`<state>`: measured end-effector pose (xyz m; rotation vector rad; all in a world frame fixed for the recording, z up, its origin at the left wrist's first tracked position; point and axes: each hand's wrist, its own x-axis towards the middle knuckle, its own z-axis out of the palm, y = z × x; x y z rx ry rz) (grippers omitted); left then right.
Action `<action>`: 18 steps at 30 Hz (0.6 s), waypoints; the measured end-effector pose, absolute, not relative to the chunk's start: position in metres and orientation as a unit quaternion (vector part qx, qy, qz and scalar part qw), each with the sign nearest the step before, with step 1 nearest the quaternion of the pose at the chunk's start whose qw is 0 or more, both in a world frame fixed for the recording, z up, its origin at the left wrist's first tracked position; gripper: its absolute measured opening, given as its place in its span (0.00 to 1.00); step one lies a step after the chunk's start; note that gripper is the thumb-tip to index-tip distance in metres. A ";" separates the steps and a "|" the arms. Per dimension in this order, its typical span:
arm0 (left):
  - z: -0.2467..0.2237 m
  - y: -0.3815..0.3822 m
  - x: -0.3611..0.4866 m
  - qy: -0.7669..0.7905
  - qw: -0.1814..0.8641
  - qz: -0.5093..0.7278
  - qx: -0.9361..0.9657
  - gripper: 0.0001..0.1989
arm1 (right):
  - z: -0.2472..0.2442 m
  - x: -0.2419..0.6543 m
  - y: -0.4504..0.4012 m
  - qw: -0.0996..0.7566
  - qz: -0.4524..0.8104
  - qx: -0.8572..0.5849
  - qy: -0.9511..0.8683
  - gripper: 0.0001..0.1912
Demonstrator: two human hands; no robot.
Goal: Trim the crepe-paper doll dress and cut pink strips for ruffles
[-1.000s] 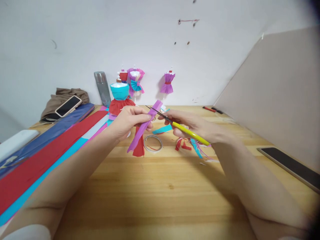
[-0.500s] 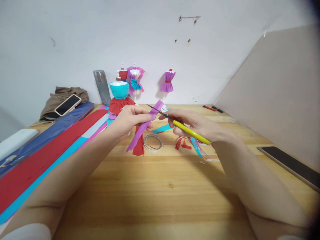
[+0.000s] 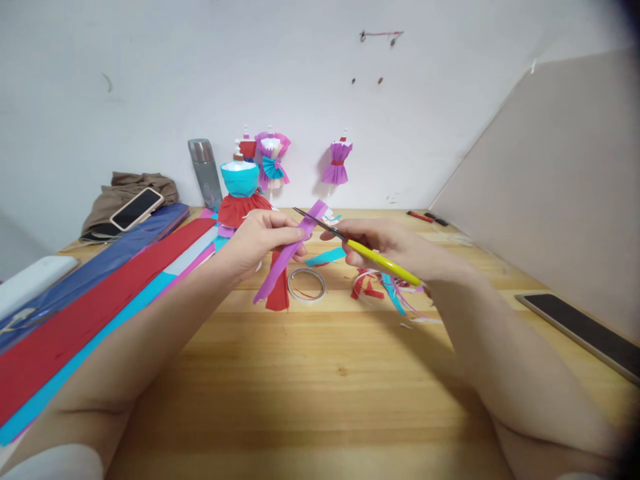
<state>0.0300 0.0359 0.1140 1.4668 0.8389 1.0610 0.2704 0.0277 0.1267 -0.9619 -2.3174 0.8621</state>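
Observation:
My left hand [image 3: 273,241] pinches a purple crepe paper strip [image 3: 283,267] between thumb and fingers, so that it slants over the table. Yellow-handled scissors [image 3: 383,261] are in my right hand [image 3: 387,243], their dark blades pointing left across the strip's upper part. From here I cannot tell whether the blades are cutting the paper. A red paper piece [image 3: 279,293] hangs or lies below my left hand, beside a roll of tape [image 3: 324,287]. Just behind my left hand stands a small dress form [image 3: 240,181] in a blue top and red skirt.
More dressed forms, one in purple [image 3: 338,163], stand by the wall. Long red paper [image 3: 95,313] and blue paper run along the left. Paper scraps [image 3: 373,287] lie under my right hand. A phone [image 3: 580,330] lies at right; a grey bottle [image 3: 205,175] stands at the back.
Almost nothing differs. The whole view has shifted very slightly; both hands keep the same hold on the strip and the scissors.

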 end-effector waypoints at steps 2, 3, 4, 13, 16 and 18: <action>0.114 0.036 0.030 0.353 0.542 0.448 0.617 0.10 | 0.127 0.271 0.027 0.246 0.315 -0.353 -0.846 0.27; 0.113 0.036 0.030 0.353 0.543 0.449 0.616 0.10 | 0.126 0.271 0.027 0.244 0.319 -0.358 -0.843 0.27; 0.113 0.036 0.030 0.352 0.544 0.450 0.615 0.10 | 0.126 0.272 0.027 0.240 0.327 -0.367 -0.837 0.27; 0.112 0.038 0.030 0.348 0.546 0.444 0.619 0.09 | 0.131 0.269 0.026 0.236 0.293 -0.396 -0.838 0.30; 0.112 0.039 0.029 0.349 0.547 0.443 0.618 0.09 | 0.133 0.271 0.026 0.244 0.259 -0.405 -0.843 0.29; 0.115 0.039 0.028 0.351 0.549 0.450 0.611 0.09 | 0.135 0.276 0.028 0.232 0.202 -0.425 -0.851 0.26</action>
